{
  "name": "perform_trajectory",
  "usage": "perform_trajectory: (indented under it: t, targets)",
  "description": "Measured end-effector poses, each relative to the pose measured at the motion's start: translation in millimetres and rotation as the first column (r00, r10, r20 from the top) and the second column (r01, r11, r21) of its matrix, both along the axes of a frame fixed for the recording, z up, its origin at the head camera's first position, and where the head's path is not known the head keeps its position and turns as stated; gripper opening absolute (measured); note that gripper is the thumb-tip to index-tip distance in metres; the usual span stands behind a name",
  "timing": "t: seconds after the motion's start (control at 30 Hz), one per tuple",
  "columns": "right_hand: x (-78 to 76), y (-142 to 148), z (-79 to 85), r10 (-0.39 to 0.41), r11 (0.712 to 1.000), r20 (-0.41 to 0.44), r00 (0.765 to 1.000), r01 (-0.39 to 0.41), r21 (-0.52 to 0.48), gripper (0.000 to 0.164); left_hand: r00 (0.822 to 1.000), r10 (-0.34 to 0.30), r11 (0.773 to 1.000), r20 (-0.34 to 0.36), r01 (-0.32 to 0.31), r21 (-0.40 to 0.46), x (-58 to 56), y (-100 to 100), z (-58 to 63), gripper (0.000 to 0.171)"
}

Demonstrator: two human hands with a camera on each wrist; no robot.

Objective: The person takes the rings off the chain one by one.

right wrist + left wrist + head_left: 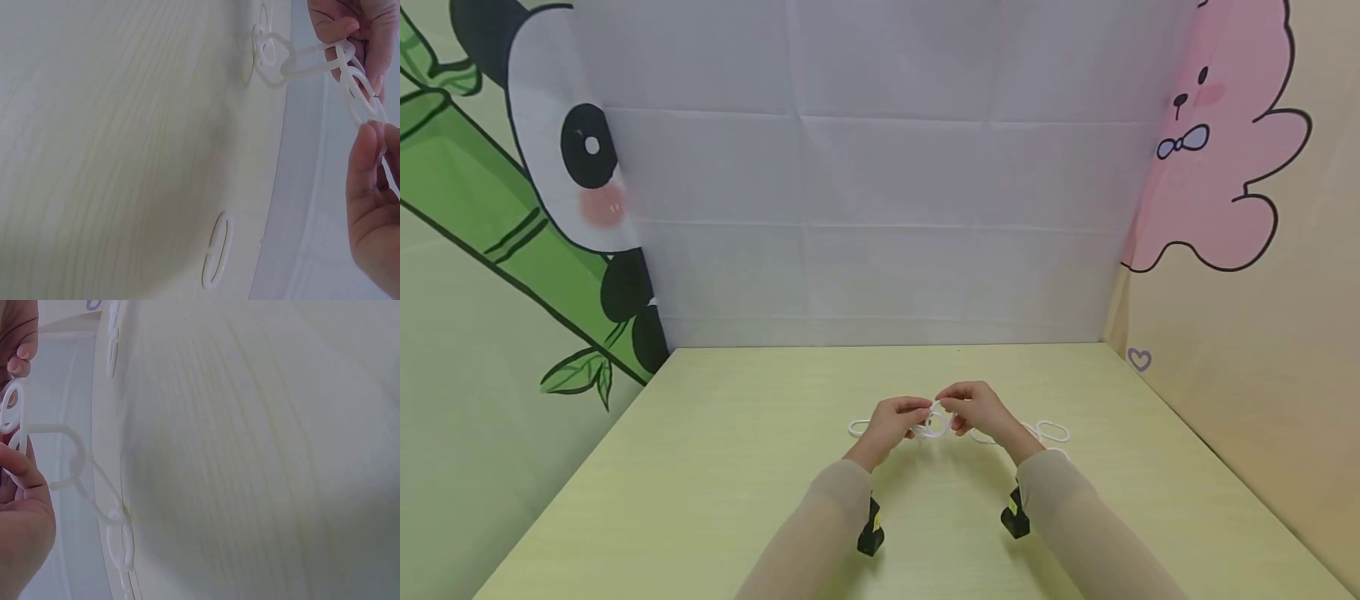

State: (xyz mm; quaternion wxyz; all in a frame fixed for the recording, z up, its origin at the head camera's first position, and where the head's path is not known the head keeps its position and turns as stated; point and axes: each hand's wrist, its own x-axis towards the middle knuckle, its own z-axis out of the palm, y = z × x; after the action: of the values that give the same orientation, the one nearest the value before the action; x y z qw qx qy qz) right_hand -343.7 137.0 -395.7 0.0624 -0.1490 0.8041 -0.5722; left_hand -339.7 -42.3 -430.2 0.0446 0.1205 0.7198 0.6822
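Over the middle of the table, my left hand [889, 427] and right hand [979, 408] are close together among white plastic chain links [936, 425]. My left hand pinches a link between thumb and fingers. From it, joined links [69, 456] hang in a short chain down to the table. The right hand [375, 206] pinches another link [357, 94] by its end, and this link overlaps the ones at the left fingers. Whether it is hooked through them I cannot tell. Fingers partly hide the held links.
On the pale wooden table [715, 467], more white links [1052, 432] lie right of my right hand. A single link [217, 250] shows in the right wrist view. Behind stands a grey-white cloth [887, 183]; patterned walls flank the sides.
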Motion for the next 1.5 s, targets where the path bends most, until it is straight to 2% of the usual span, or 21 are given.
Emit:
perform_trajectory:
  t: [0.33, 0.53, 0.83, 1.27, 1.5]
  targets:
    - [0.2, -3.2, 2.6, -0.037, 0.999, 0.009, 0.999, 0.037, 0.029, 0.018, 0.998, 0.058, 0.998, -0.015, -0.059, -0.026, 1.9, 2.9, 0.3, 0.019]
    - [2.0, -6.3, 4.5, -0.074, 0.996, 0.015, 0.997, 0.073, 0.05, 0.016, 0.998, 0.067, 0.997, -0.024, -0.067, -0.036, 3.9, 3.0, 1.9, 0.017]
    - [2.2, -7.9, 3.6, -0.102, 0.994, 0.031, 0.994, 0.1, 0.048, 0.016, 0.997, 0.064, 0.998, -0.037, -0.065, -0.008, 6.2, 3.2, 1.8, 0.019]
    - [-0.6, -4.9, -0.3, -0.127, 0.991, 0.107, 0.986, 0.131, -0.035, 0.018, 0.996, 0.093, 0.996, -0.002, -0.093, 0.016, 5.1, 6.0, 4.0, 0.02]
    - [-0.1, -1.6, 1.3, -0.115, 0.99, 0.122, 0.986, 0.124, -0.07, 0.019, 0.998, 0.062, 0.996, 0.008, -0.062, 0.069, 9.1, 4.7, 10.6, 0.025]
